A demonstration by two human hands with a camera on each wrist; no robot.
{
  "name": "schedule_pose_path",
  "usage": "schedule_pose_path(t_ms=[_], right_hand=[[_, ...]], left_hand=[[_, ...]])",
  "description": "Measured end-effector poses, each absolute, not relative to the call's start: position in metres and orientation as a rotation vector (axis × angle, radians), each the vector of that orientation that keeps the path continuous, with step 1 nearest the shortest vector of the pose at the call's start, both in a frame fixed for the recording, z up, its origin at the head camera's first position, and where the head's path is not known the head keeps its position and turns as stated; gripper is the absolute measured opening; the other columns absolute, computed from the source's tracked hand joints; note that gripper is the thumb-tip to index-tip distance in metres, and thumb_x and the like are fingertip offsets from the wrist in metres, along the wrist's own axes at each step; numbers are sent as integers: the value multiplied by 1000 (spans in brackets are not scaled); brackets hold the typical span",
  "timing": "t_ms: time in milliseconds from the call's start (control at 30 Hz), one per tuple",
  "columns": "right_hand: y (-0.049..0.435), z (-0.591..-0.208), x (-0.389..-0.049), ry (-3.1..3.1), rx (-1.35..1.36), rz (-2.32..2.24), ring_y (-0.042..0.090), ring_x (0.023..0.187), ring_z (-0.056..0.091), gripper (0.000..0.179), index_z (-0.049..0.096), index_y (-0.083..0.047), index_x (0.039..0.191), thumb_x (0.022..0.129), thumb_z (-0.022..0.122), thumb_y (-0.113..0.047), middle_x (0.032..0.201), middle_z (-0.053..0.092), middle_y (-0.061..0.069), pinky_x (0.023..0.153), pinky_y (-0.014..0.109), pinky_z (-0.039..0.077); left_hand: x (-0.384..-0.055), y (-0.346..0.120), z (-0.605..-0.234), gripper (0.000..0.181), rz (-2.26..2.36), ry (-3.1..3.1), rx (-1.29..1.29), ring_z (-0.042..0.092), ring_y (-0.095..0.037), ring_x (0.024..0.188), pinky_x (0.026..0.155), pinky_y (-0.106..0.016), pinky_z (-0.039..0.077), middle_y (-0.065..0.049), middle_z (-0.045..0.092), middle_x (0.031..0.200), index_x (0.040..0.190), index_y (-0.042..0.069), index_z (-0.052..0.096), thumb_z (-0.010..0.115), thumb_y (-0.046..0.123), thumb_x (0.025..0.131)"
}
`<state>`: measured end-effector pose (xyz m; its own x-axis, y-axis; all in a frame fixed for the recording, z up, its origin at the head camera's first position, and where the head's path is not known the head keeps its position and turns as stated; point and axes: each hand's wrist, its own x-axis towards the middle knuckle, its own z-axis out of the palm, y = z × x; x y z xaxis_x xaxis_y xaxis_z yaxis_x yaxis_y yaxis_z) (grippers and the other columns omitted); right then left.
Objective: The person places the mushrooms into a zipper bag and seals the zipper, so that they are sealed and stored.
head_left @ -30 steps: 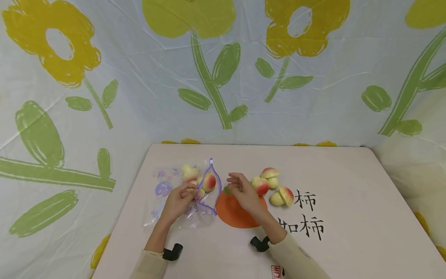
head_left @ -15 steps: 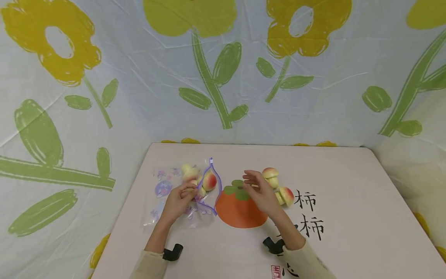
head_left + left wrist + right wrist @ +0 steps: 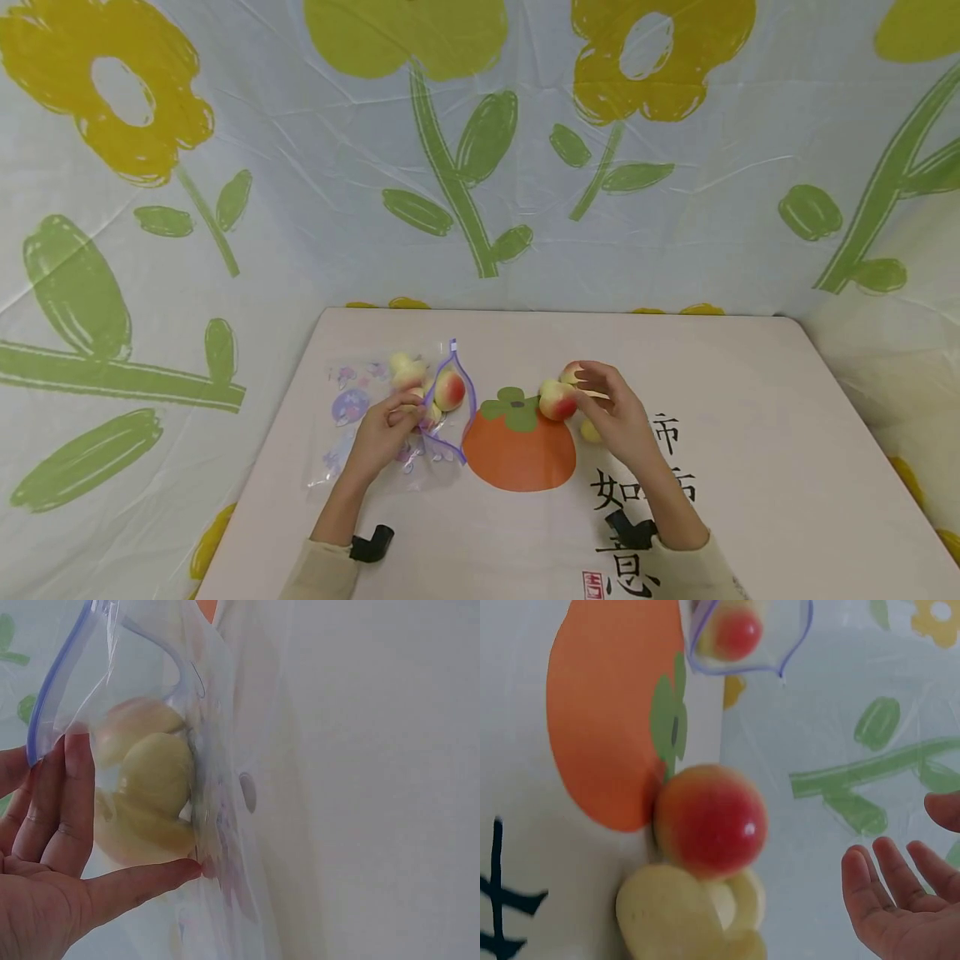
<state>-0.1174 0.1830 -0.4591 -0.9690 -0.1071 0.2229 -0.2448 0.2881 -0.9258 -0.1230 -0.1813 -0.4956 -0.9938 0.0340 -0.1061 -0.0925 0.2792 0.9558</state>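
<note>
Table point(image 3: 750, 375): pale, under everything.
Zip bag point(image 3: 351, 408): left of persimmon print, mouth gaping toward it.
Persimmon print point(image 3: 517, 458): landmark, flat on table.
Left hand point(image 3: 386, 433): left of print, pinching bag's purple rim.
Right hand point(image 3: 618, 417): right of print, fingers loosely spread.
Bagged pieces point(image 3: 449, 390): mushroom-shaped, left of print.
Loose pieces point(image 3: 558, 401): at print's upper right.

flowered cloth point(image 3: 675, 208) hangs beyond the pale table point(image 3: 772, 392); on it, an orange persimmon print point(image 3: 517, 458), black characters point(image 3: 626, 567) right, red seal point(image 3: 593, 585) near.
</note>
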Motion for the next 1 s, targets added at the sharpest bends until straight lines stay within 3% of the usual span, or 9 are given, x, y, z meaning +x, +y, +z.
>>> schedule_pose_path(t_ms=[167, 400, 567, 833, 1000], right_hand=[[197, -460, -118, -2434, 300, 1709, 37, 116, 58, 45, 49, 0, 139, 97, 64, -2, 127, 60, 21, 89, 13, 45], [221, -465, -118, -2467, 289, 1630, 36, 116, 57, 41, 52, -5, 138, 99, 63, -9, 129, 59, 18, 90, 14, 44], [239, -473, -119, -2559, 232, 1594, 39, 122, 54, 42, 51, -6, 141, 101, 62, -16, 136, 56, 17, 91, 10, 41], [261, -493, -122, -2583, 175, 1723, 37, 124, 52, 43, 51, -5, 140, 102, 62, -22, 140, 51, 23, 89, 12, 42], [271, -503, -124, -2572, 182, 1927, 38, 130, 46, 48, 47, -2, 144, 102, 61, -22, 146, 45, 25, 92, 15, 42]], left_hand=[[-122, -181, -497, 19, 1817, 2426, -66, 73, -23, 85, 63, -30, 50, -10, 75, 91, 111, 7, 69, 69, 20, 97], [-124, -182, -503, 19, 1836, 2422, -52, 72, -22, 82, 54, -25, 45, -8, 76, 89, 108, 10, 70, 71, 24, 95], [-124, -182, -501, 17, 1833, 2432, -39, 72, -21, 84, 59, -26, 47, -7, 76, 90, 109, 9, 70, 70, 21, 96], [-124, -181, -498, 15, 1830, 2444, -24, 72, -22, 86, 76, -40, 55, -6, 75, 93, 109, 8, 70, 69, 17, 97], [-123, -181, -498, 15, 1826, 2441, -40, 73, -22, 85, 68, -33, 54, -7, 75, 92, 108, 9, 70, 69, 17, 96]])
